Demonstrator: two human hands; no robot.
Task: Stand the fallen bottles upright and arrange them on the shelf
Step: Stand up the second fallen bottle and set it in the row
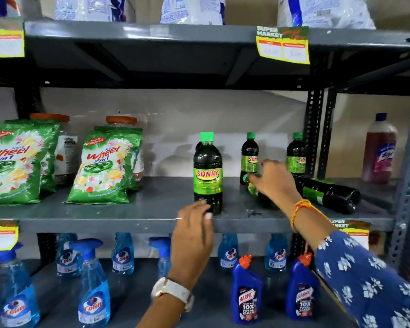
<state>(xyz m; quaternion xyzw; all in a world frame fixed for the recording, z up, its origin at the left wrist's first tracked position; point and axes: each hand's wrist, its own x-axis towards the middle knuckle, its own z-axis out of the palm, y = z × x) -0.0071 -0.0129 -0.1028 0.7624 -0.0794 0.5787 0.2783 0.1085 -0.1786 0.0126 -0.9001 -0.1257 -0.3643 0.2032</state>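
Observation:
A dark bottle with a green cap and a SUNNY label [208, 172] stands upright near the front of the grey middle shelf [128, 221]. My left hand [194, 230] is just below its base, fingers apart, holding nothing. Two more such bottles stand upright at the back [249, 152] [295, 153]. One lies on its side at the right [329, 194]. Another fallen bottle [252, 188] lies under my right hand [273, 179], whose fingers curl over its neck; most of that bottle is hidden.
Green Wheel detergent bags [104, 166] and orange-lidded jars stand on the shelf's left. A reddish bottle with a blue cap [379, 152] is at the far right past the shelf post [314, 131]. Blue spray bottles and Harpic bottles [246, 292] fill the shelf below.

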